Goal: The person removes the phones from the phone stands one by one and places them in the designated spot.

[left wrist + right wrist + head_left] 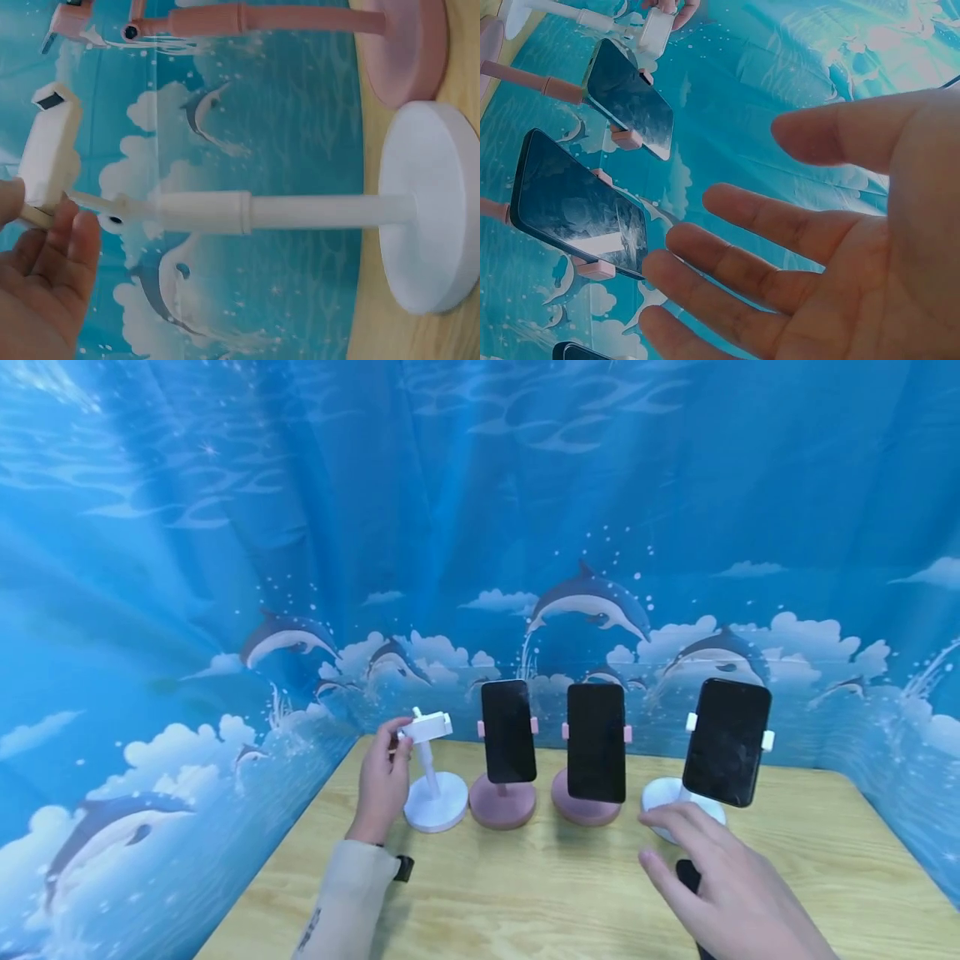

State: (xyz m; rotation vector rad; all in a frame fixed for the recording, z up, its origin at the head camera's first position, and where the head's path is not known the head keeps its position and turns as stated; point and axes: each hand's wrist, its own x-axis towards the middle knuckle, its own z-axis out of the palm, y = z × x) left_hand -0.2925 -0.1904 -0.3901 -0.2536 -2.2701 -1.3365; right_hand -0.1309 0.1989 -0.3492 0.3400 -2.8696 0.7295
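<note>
The left hand's fingers (79,240) pinched the left end of a white clamp (429,727), thumb against the other fingers. The clamp topped the leftmost white phone stand (427,768), which stood upright at the left of the row, its round base flat on the table (480,885). The right hand's fingers (735,262) were extended and slightly spread, the thumb well apart; that hand (727,881) was on the near side of the rightmost white phone stand (650,793), partly covering its base in the head view.

Just right of the left stand, a pink phone stand (487,814) held a black smartphone (509,732); whether the two bases touched could not be told. This stand bounded the left hand's room on the right. Farther right, a second pink stand (573,810) and the rightmost white one each carried another dark phone, the last tilted.

The table's left edge ran close outside the left forearm. A dolphin-printed curtain (450,527) rose beyond the far edge and along both sides, while a strip of wood stretched nearward between the hands.
</note>
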